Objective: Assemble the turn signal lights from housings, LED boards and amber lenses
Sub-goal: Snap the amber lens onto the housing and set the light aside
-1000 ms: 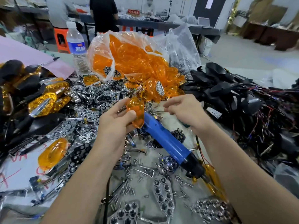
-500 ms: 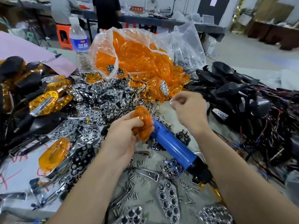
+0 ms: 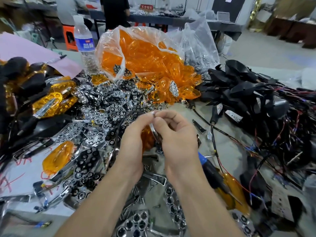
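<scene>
Since the earlier frames the right hand (image 3: 179, 135) has closed the gap to the left hand (image 3: 133, 135), and the two now meet knuckle to knuckle. The electric screwdriver (image 3: 202, 159), then in plain view, is now largely covered by the right forearm.

The amber lens (image 3: 147, 138) sits between the two palms, in front of the lens bag (image 3: 145, 53) and nearer the camera. The left fingers are curled round the lens. The right thumb and forefinger pinch a small bright piece (image 3: 153, 115) at the lens's upper edge; what it is cannot be made out. A chrome rim (image 3: 154, 131) shows against the lens, just under the right thumb.

Chrome reflector boards (image 3: 111, 108) lie heaped from the bag's mouth toward the hands. Right of the bag lies a tangle of black housings (image 3: 248, 93) with red and black wires. Left of the bag stands a water bottle (image 3: 84, 43), and beyond it a pink sheet (image 3: 25, 50). In front of the bag on its left lie finished lights (image 3: 51, 100) and a loose lens (image 3: 58, 156).
</scene>
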Action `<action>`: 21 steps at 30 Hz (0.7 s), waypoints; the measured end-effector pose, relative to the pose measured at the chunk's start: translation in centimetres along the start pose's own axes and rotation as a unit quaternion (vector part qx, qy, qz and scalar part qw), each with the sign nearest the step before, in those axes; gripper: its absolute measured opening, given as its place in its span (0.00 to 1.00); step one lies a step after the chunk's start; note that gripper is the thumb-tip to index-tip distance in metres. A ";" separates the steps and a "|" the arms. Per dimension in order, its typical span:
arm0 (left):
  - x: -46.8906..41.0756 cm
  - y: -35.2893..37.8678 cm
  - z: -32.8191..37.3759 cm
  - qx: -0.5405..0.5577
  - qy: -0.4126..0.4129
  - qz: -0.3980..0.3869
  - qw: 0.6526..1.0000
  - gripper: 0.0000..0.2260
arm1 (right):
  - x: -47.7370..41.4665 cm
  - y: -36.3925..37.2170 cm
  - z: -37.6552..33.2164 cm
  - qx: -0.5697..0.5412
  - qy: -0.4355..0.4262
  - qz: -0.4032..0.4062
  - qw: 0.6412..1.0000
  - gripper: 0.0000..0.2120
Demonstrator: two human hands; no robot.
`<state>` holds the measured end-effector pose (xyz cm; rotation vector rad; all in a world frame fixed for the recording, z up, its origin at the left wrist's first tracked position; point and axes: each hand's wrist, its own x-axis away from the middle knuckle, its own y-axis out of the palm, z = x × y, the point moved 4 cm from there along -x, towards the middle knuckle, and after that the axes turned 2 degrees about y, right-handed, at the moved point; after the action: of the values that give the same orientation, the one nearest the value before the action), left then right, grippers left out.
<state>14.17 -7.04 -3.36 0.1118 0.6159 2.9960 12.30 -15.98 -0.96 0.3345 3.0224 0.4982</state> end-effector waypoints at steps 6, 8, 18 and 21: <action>0.1 0.5 0.2 -0.060 0.052 0.006 0.997 0.08 | 0.2 -2.1 -0.3 0.175 -0.073 -0.032 0.981 0.19; 0.1 0.6 0.2 -0.057 0.059 -0.017 0.996 0.08 | 0.2 -2.5 -0.8 0.243 -0.108 -0.047 0.963 0.22; -0.2 -0.7 0.9 -0.112 0.032 -0.064 0.991 0.09 | 0.8 -2.4 -1.7 0.411 -0.149 -0.089 0.895 0.25; -0.4 -1.3 0.7 -0.128 0.004 -0.027 0.991 0.16 | 0.2 -3.0 -1.2 0.389 -0.093 -0.065 0.914 0.21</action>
<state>14.72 -5.66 -3.23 0.0647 0.2268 2.9923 11.39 -19.11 -0.82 0.1843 2.8696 -0.7320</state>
